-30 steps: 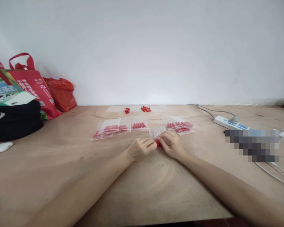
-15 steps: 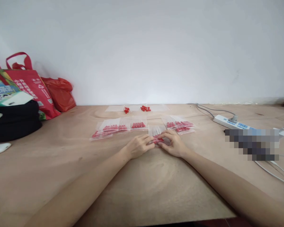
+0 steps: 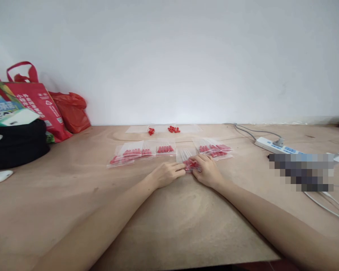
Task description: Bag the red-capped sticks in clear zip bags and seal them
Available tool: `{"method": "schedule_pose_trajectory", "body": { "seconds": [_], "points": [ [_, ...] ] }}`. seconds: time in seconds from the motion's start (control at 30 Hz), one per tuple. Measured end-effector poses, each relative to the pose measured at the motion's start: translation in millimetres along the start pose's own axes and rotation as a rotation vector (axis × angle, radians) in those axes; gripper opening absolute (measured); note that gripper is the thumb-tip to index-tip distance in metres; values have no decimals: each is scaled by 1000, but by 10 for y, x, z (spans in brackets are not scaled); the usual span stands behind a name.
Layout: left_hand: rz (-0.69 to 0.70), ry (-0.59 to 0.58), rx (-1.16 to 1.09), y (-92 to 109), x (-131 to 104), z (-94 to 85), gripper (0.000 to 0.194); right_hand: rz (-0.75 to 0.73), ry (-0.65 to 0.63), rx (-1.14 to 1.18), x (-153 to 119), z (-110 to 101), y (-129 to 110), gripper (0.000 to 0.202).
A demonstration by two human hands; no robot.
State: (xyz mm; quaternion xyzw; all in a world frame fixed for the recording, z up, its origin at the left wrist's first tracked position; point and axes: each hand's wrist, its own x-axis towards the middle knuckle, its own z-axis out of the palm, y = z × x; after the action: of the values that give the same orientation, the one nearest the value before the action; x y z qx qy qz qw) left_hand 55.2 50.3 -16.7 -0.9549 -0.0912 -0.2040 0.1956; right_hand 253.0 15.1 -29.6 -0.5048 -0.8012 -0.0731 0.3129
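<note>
Looking at this little clear bag (image 3: 182, 155), I'd call it featherlight and floppy, the sort of thin plastic that creases if you breathe on it. It's flat on the wooden table (image 3: 169, 229), right between the two hands, with red pieces (image 3: 188, 164) bunched toward its near end. Left hand (image 3: 167, 175) has its fingers and thumb drawn close together at the near-left edge; right hand (image 3: 209, 171) is loosely curled over the near-right side, fingers over the red bits and thumb lower down by the edge. Can't honestly tell if either one is really pinching the plastic or just pressing on it, since the fingers cover the contact. Handling-wise, I'd guess the film is a bit slippery, so pinch the near edge at both corners with fingertip pads and keep the pull gentle. The pieces look small and light, probably not fragile, but they could slide around inside. Same deal with the filled bags (image 3: 165, 149) beyond, I reckon.
</note>
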Motion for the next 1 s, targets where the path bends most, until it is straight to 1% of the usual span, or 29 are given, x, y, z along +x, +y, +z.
{"method": "schedule_pose_trajectory", "body": {
  "seconds": [0.07,0.13,0.3,0.43,0.57,0.67,0.73,0.8,0.83,0.9,1.0],
  "points": [
    [-19,0,-1,1,-6,8,24,-23,30,-57,-1,3,21,25],
    [-33,-6,-3,2,-13,16,23,-100,31,-122,6,-2,38,20],
    [-61,10,-10,8,-22,22,23,-345,-10,-273,69,-42,46,18],
    [-79,0,-36,13,-19,24,22,-441,36,-321,132,-19,39,17],
    [-119,12,-82,19,-6,32,23,-429,124,-301,163,69,8,18],
    [-187,82,-139,14,-13,28,19,-357,136,-219,151,107,18,18],
    [-229,118,-166,-6,-42,16,16,-276,100,-132,126,102,69,26],
    [-233,129,-168,-40,-84,0,16,-213,42,-27,95,74,143,33],
    [-222,135,-162,-60,-105,-9,16,-207,10,19,82,54,179,35],
    [-187,156,-142,-94,-138,-22,17,-244,-47,59,67,3,226,35],
    [-121,170,-82,-115,-147,-29,19,-325,-93,-18,75,-75,215,32]
  ]
}}
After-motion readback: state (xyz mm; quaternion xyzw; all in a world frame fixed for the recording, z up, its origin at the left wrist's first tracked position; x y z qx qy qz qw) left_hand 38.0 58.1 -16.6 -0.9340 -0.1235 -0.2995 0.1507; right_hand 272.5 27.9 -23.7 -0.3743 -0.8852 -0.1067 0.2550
